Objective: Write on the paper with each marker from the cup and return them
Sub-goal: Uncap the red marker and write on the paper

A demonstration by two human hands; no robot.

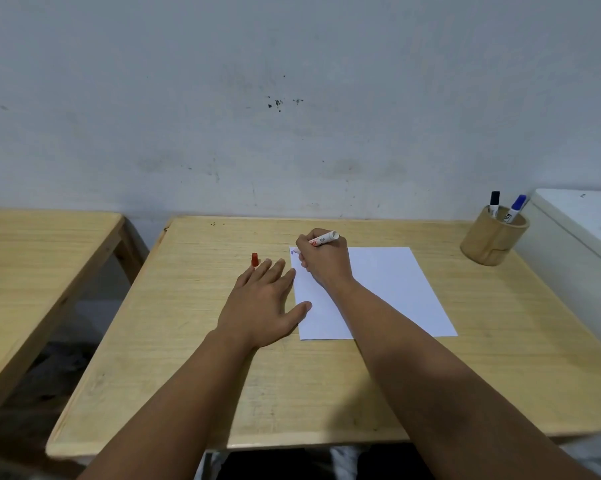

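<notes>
- At the paper's [389, 289] far left corner: right hand [325, 263] pinches uncapped red marker [323, 240], tip hidden.
- Left hand [262, 306] spread flat, thumb pinning the sheet; red cap [254, 259] just beyond its fingers.
- Wooden cup [493, 239] far right holds black marker [494, 202] and blue marker [516, 207].
- Step judged: writing with red; next calls for recapping and returning it.

white paper [389, 289], red cap [254, 259], tan wooden cup [489, 242], pale wood table [188, 341]
</notes>
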